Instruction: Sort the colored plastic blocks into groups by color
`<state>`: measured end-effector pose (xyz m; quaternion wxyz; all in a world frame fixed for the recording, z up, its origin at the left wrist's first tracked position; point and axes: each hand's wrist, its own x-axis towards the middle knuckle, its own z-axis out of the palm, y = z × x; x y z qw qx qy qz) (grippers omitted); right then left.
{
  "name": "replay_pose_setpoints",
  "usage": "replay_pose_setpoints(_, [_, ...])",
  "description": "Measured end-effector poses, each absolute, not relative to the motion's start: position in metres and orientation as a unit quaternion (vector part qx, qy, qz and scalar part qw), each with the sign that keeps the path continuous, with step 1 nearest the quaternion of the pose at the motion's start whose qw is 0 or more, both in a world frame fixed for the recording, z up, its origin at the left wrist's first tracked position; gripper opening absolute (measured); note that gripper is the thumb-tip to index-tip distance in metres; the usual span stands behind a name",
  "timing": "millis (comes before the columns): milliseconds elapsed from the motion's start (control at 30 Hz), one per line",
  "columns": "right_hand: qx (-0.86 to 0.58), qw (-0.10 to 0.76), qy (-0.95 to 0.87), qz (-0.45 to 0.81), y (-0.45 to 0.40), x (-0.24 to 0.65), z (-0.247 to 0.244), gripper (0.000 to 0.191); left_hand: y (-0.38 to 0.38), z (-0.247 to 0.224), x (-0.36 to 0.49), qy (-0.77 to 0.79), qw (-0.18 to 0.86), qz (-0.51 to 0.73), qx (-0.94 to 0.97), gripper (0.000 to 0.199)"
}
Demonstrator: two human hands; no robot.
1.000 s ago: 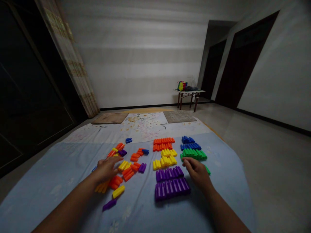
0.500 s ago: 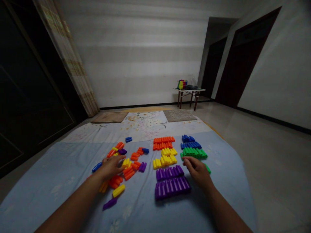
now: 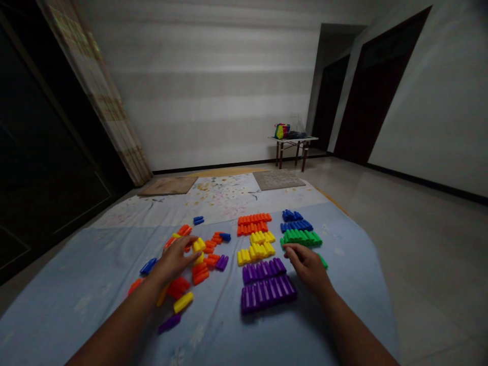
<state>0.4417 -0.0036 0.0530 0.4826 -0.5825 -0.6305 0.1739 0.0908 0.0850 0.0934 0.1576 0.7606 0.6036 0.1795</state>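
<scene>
On the left, my left hand reaches into a loose scatter of small, bullet-shaped plastic pieces. Its thumb and fingertips close on a yellow plastic piece, which looks slightly raised. Orange pieces and purple pieces lie just beside it. My right hand rests with curled fingers at the near left end of a row of green pieces; whatever its fingertips may hold is hidden. Left of that hand are rows of purple pieces, yellow pieces and orange pieces.
Blue pieces lie in rows behind the green ones. A pale blue floral cloth covers the table. Two flat boards, one brown and one grey, sit at the far edge. A small table with bags stands by the wall.
My left hand has closed around a yellow piece and lifted it slightly. My right hand stays beside the green row. The whole view has shifted a little.
</scene>
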Motion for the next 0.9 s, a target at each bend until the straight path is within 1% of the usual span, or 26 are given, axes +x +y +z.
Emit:
replay_pose_setpoints(133, [-0.580, 0.484, -0.632, 0.171, -0.003, 0.441, 0.054, 0.035, 0.070, 0.099, 0.131, 0.535, 0.198, 0.199, 0.796, 0.046])
replay_pose_setpoints(267, [-0.583, 0.483, -0.630, 0.174, -0.002, 0.442, 0.051, 0.035, 0.066, 0.085, 0.164, 0.491, 0.201, 0.181, 0.828, 0.041])
replay_pose_setpoints(400, [-0.586, 0.485, -0.626, 0.173, -0.002, 0.442, 0.051, 0.034, 0.068, 0.076, 0.185, 0.489, 0.185, 0.168, 0.836, 0.041])
replay_pose_setpoints(667, [-0.582, 0.493, -0.625, 0.165, -0.002, 0.443, 0.054, 0.032, 0.073, 0.077, 0.203, 0.491, 0.169, 0.107, 0.848, 0.043])
replay_pose_setpoints(900, [-0.584, 0.489, -0.627, 0.166, -0.002, 0.443, 0.054, 0.033, 0.078, 0.069, 0.207, 0.501, 0.166, 0.107, 0.843, 0.049])
